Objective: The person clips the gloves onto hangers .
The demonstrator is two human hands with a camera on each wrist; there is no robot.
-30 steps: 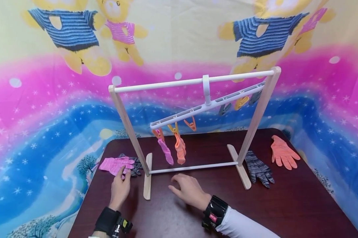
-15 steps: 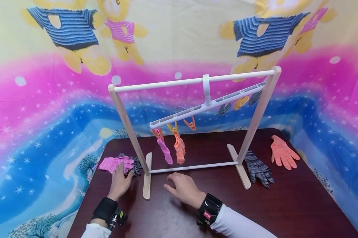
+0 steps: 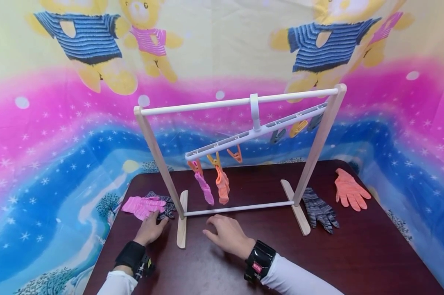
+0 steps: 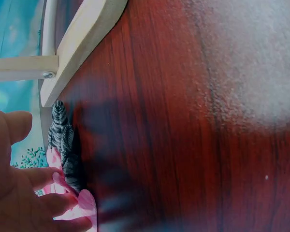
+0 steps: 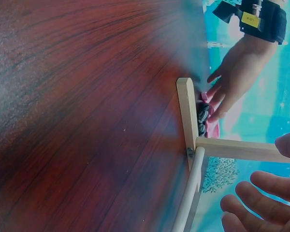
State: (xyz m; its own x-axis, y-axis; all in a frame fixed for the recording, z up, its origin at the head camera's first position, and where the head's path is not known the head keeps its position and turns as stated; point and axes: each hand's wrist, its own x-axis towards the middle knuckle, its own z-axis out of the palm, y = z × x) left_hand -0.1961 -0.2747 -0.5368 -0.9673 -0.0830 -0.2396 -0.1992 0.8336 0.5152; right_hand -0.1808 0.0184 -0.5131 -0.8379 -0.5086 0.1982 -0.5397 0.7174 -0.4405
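Left hand (image 3: 150, 230) just eased back from atop pink glove (image 3: 139, 206) to its near side, fingers spread. Pink glove unmoved by table's (image 3: 354, 258) left edge, partly over dark glove (image 3: 169, 206); still unlifted. Right hand (image 3: 230, 234) loosely bent, gripping nothing.

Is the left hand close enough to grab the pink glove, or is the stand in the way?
Probably yes. The left hand has its fingertips right by the pink glove, and the stand's wooden foot is off to its right, not between them.
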